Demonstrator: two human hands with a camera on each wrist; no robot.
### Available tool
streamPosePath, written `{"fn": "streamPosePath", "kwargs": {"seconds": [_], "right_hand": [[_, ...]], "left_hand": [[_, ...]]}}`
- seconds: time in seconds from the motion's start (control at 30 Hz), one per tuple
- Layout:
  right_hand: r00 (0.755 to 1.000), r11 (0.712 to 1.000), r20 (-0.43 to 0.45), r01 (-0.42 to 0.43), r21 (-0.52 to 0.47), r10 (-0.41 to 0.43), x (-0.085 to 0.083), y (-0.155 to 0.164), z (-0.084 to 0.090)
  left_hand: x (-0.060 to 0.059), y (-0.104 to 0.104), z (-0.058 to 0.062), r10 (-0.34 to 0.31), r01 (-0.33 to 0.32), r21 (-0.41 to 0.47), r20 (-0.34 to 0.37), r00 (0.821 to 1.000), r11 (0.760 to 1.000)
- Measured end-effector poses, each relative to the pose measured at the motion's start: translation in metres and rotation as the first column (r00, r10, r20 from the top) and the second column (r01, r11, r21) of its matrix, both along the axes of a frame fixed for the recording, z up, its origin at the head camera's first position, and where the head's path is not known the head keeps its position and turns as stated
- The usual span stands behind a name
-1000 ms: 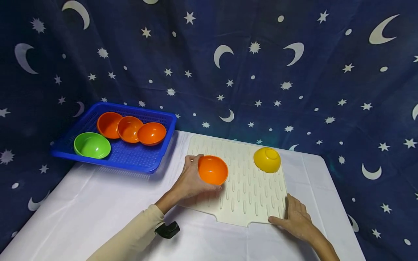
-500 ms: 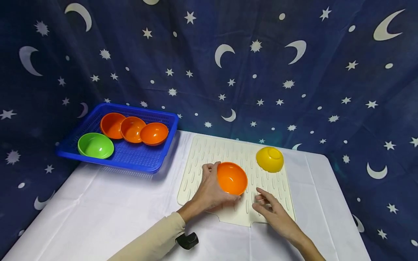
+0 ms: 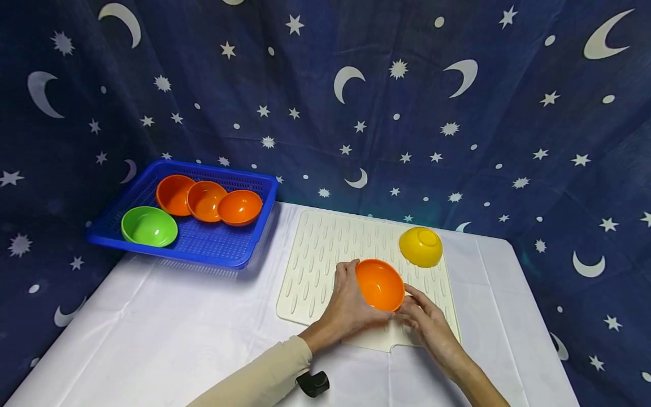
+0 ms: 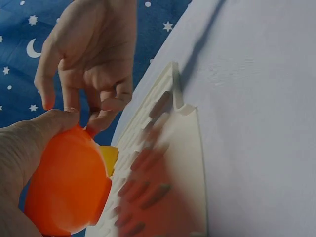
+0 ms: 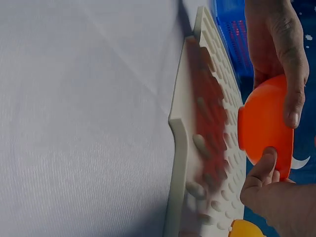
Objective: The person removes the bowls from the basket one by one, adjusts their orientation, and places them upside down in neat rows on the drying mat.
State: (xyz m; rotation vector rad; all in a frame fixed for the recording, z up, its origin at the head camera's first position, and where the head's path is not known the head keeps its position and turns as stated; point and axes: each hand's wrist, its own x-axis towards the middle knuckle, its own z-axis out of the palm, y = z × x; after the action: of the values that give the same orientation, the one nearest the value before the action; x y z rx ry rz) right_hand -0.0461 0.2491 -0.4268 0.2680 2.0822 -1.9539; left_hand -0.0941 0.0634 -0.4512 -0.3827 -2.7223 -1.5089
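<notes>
An orange bowl (image 3: 379, 285) is held above the white ribbed mat (image 3: 317, 243), its opening tilted toward the head camera. My left hand (image 3: 350, 305) grips it from the left, thumb along the near side and fingers at the far rim. From the right, my right hand (image 3: 429, 325) meets the rim; in the right wrist view its thumb lies against the bowl's outer wall. A reddish shadow of the bowl falls on the mat in both wrist views. Behind it, a yellow bowl (image 3: 421, 247) sits upside down near the mat's back right corner.
A blue basket (image 3: 203, 254) at the back left contains a green bowl (image 3: 149, 226) and three orange bowls (image 3: 240, 207). White cloth (image 3: 168, 333) covers the table. A dark curtain (image 3: 305, 68) with moons and stars hangs behind. A black device (image 3: 312, 384) sits at my left wrist.
My left hand has carried the orange bowl right and toward me over the mat. My right hand has left the mat's right front edge and come up to the bowl's rim.
</notes>
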Motion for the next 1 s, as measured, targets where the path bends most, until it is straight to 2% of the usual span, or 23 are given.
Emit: {"fn": "streamPosePath", "kwargs": {"seconds": [0.1,0.2,0.4,0.5,0.6,0.73,0.83,0.9,1.0], "right_hand": [[1.0,1.0,-0.015,0.008,0.017,-0.008,0.001,0.004,0.0],[0.999,0.998,-0.043,0.025,0.05,-0.023,0.002,0.009,0.0],[0.995,0.983,-0.084,0.073,0.169,-0.059,0.003,0.022,-0.002],[0.994,0.971,-0.082,0.094,0.218,-0.078,0.004,0.029,-0.002],[0.989,0.961,-0.104,0.124,0.247,-0.101,0.005,0.036,-0.002],[0.979,0.949,-0.176,0.152,0.275,-0.106,0.005,0.045,-0.001],[0.972,0.943,-0.212,0.164,0.288,-0.104,0.005,0.051,-0.001],[0.968,0.943,-0.227,0.174,0.283,-0.111,0.005,0.054,-0.001],[0.962,0.939,-0.246,0.188,0.288,-0.117,0.004,0.058,0.0]], "left_hand": [[0.001,0.003,-0.002,-0.013,0.013,-0.007,-0.044,0.999,1.0],[0.001,0.005,-0.002,-0.035,0.035,0.005,-0.056,0.998,0.999],[0.002,0.009,0.004,-0.119,0.115,0.147,0.02,0.993,0.982],[0.002,0.011,0.006,-0.171,0.16,0.183,0.048,0.984,0.97],[0.002,0.014,0.006,-0.211,0.201,0.179,0.041,0.977,0.963],[0.002,0.017,0.004,-0.266,0.255,0.191,0.033,0.964,0.948],[0.002,0.02,0.005,-0.314,0.295,0.239,0.046,0.948,0.925],[0.002,0.022,0.005,-0.34,0.311,0.272,0.066,0.938,0.911],[0.002,0.025,0.005,-0.353,0.31,0.293,0.105,0.93,0.904]]}}
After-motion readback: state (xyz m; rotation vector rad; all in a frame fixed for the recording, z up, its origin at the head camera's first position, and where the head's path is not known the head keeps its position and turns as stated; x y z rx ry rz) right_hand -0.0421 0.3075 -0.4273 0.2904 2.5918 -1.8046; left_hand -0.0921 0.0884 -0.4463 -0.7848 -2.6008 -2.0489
